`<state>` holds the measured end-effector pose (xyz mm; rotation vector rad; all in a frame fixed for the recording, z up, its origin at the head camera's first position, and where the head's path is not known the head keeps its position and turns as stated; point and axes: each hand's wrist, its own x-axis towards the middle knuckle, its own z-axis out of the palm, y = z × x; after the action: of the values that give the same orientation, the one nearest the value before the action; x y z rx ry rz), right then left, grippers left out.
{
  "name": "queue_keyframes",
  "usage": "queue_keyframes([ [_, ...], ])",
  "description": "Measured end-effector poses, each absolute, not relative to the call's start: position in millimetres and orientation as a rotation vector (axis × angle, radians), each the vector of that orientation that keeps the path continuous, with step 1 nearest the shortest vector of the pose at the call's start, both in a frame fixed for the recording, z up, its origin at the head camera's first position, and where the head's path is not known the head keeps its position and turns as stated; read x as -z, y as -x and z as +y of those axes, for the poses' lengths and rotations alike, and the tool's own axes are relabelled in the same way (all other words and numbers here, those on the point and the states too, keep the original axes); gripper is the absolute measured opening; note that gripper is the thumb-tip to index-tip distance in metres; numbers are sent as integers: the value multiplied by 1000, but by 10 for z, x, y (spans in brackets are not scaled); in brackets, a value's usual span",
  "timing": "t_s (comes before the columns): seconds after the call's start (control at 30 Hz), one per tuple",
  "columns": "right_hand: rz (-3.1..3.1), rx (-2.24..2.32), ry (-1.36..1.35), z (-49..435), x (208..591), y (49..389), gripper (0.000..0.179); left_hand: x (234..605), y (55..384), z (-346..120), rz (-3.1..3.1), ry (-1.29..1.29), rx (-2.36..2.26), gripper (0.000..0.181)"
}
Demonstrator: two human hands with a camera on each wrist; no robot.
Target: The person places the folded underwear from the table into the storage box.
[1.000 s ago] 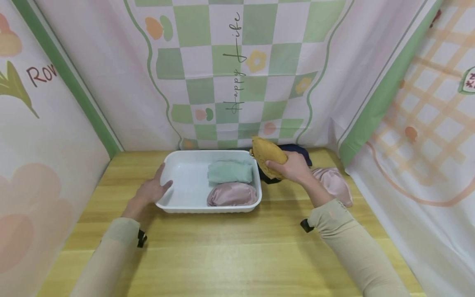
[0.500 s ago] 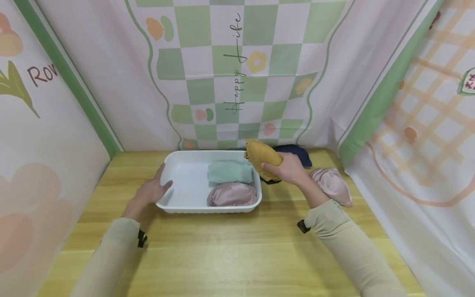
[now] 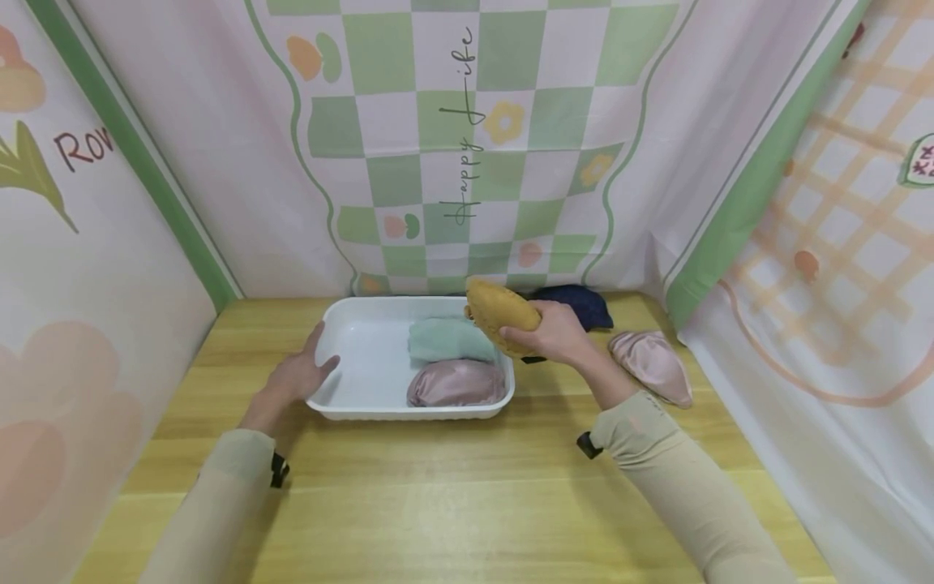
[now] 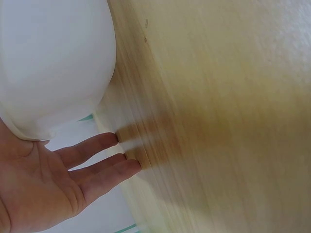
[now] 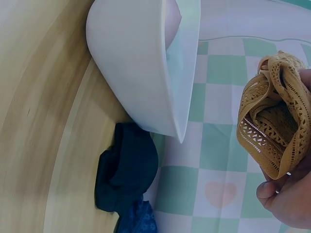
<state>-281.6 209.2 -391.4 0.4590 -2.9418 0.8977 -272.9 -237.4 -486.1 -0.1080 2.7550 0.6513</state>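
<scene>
My right hand (image 3: pixel 558 331) grips a folded mustard-yellow lace bra (image 3: pixel 502 312) above the right rim of the white tray (image 3: pixel 365 412). In the right wrist view the openwork band of the bra (image 5: pixel 272 126) hangs in folds beside my fingertips. My left hand (image 3: pixel 297 375) rests at the tray's left rim, thumb over the edge; in the left wrist view several fingers of that hand (image 4: pixel 43 189) stretch out straight below the tray wall (image 4: pixel 58 58). In the tray's right half lie a folded mint-green cloth item (image 3: pixel 447 339) and, in front of it, a folded pink satin piece (image 3: pixel 458 383).
A navy bra (image 3: pixel 576 307) lies behind and right of the tray; its cup (image 5: pixel 133 155) shows close to the tray in the right wrist view. Farther right is a pink satin item (image 3: pixel 653 365). A patterned curtain (image 3: pixel 467 146) hangs at the table's (image 3: pixel 452 495) back edge.
My right hand has carried the yellow bra leftward, from beside the tray to over its right rim. More of the navy bra shows now. My left hand and the tray stay put.
</scene>
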Motion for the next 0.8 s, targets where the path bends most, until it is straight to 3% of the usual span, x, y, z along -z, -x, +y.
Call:
queue_keyframes([
  [0.3,-2945,-851,-531,2017,3944,2822,43,4848,2722,-2377,2749,99,-649,86],
  [0.8,-2977,-705,-661,1870,4027,2796,56,4845,2731,-2372,2753,105,-657,86],
])
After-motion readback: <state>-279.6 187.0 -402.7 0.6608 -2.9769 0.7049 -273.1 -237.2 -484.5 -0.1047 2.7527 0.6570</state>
